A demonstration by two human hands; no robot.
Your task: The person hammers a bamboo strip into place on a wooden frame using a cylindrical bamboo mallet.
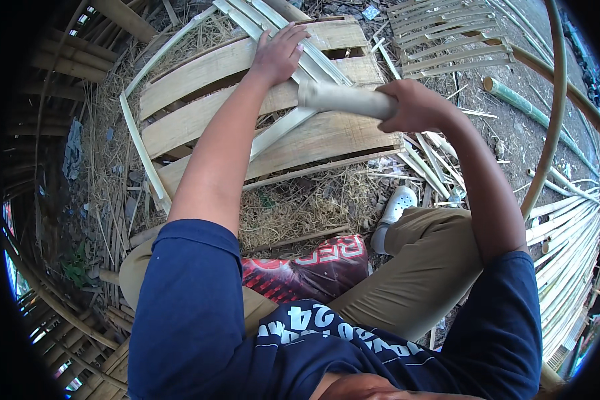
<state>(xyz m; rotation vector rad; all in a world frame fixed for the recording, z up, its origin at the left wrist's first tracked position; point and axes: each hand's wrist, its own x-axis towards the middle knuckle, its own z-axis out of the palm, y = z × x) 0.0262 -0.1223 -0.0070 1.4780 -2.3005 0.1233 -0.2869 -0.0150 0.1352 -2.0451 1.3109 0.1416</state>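
Observation:
My right hand (417, 105) is closed round one end of a pale thick rod (347, 100), which looks like wood or bamboo and is slightly blurred. The rod's free end is over a bundle of split bamboo strips (323, 67). My left hand (281, 55) lies on those strips with its fingers stretched out. Under them is a low platform of wooden slats (207, 127) with gaps between the boards. Another flat strip (283, 132) slants across the slats below the rod.
Long bent strips (140, 143) lie along the platform's left side. A slatted bamboo panel (447, 40) and a green bamboo pole (527, 103) lie at the far right. Many split lengths (567, 247) are stacked to the right. Dry shavings (293, 207) cover the ground before me.

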